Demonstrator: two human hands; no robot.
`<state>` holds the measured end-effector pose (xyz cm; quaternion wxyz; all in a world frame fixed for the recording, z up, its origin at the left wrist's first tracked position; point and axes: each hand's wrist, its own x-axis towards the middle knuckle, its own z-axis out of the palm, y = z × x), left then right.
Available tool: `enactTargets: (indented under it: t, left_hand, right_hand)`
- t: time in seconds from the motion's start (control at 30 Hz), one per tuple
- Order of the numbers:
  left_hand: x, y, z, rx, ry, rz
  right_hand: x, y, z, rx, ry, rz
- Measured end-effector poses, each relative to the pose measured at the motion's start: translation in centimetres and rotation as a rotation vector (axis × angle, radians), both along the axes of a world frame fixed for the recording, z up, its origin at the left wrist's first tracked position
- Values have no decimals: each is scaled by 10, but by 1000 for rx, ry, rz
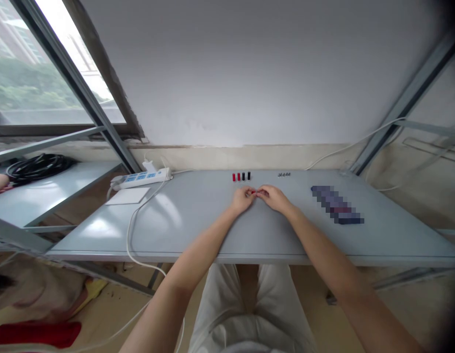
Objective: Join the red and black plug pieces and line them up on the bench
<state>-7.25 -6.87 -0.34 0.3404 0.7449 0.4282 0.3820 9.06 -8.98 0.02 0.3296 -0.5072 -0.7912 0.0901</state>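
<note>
My left hand [243, 199] is closed in a pinch on a small red piece [254, 192], whose exact kind is too small to tell. Fingertip to fingertip with it, my right hand [272, 197] is also pinched, and whatever lies between its fingers is hidden. Just beyond the hands, two small red cylinders [234, 177] and two small black cylinders [243, 176] stand upright in a short row. Farther right lies a line of several tiny dark metallic parts [284, 175].
On the grey table [198, 230], a white power strip [142, 177] and a flat white box [128, 195] sit at left. A white cable [130, 230] runs over the front edge. A blurred-out dark object [338, 206] lies at right. Coiled black cable [39, 167] rests on the neighbouring table, near another person's hand [0, 183].
</note>
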Motion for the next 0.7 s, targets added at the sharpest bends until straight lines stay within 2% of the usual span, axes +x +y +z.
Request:
enactTargets:
  t: [0.2, 0.53, 0.7]
  left_hand:
    - [2, -4, 1, 23, 39, 16]
    - [0, -2, 1, 79, 73, 3]
    - [-1, -3, 1, 79, 71, -7]
  right_hand:
    - [-1, 2, -7, -124, 86, 72]
    - [-5, 1, -7, -126, 110, 73]
    - [-5, 2, -4, -121, 13, 81]
